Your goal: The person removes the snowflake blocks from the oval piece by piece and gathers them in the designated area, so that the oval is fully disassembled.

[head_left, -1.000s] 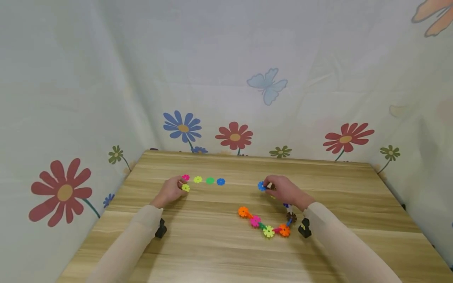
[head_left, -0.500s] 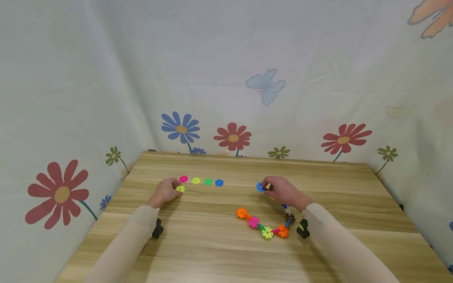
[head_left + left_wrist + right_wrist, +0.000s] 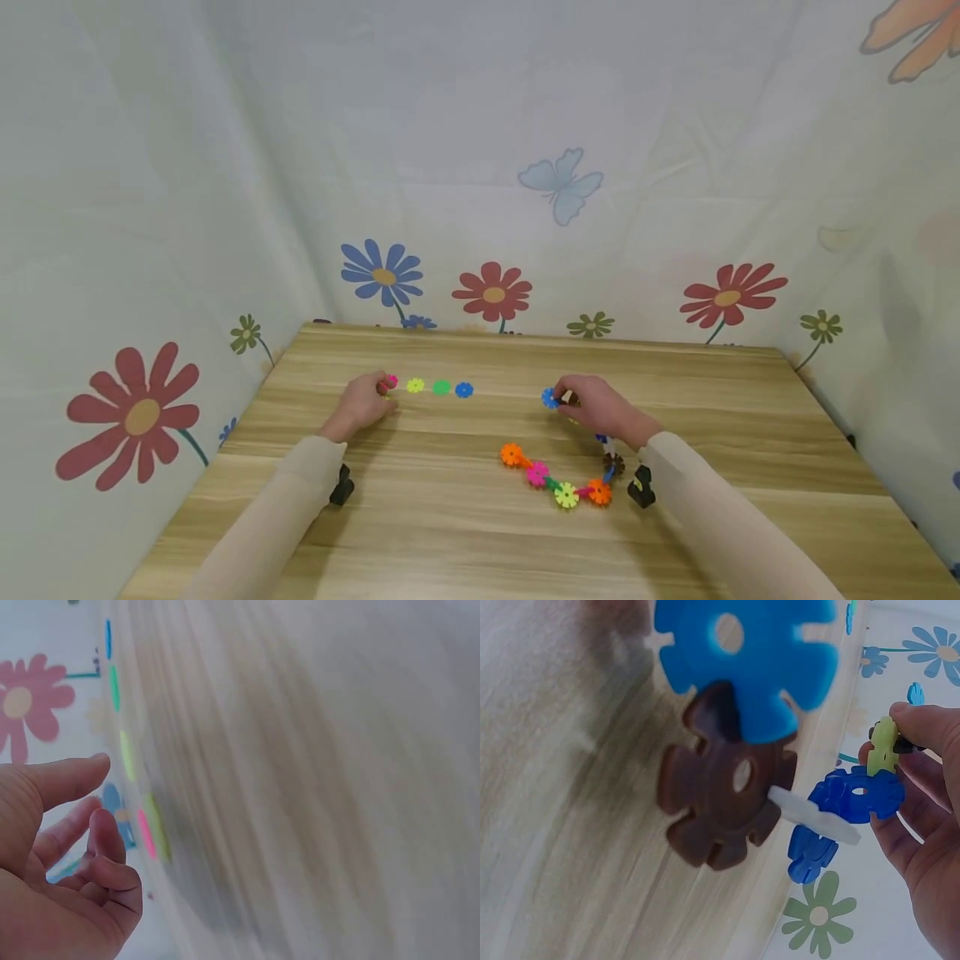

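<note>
My left hand (image 3: 363, 404) is over the left end of a row of flower-shaped discs. In the left wrist view its thumb and fingers stand apart with nothing between them. Just beyond lie a pink disc (image 3: 146, 834) and a yellow-green disc (image 3: 158, 827), close together; in the head view the fingers partly cover both. My right hand (image 3: 603, 408) pinches the upper end of a chain of interlocked discs, at a yellow-green disc (image 3: 884, 742) and a dark one. A light blue disc (image 3: 550, 397) sticks out past the fingertips. The chain's orange end disc (image 3: 512, 454) rests on the table.
Rightward from the pink disc lie loose yellow (image 3: 416, 386), green (image 3: 441, 388) and blue (image 3: 464, 390) discs in a row on the wooden table (image 3: 420, 517). A flower-printed cloth (image 3: 450, 167) hangs behind the table and at its sides.
The left hand shifts left with the yellow-green disc, then back right; its fingers now part from that disc and cover part of the pink one. The right hand keeps its hold, nearly still.
</note>
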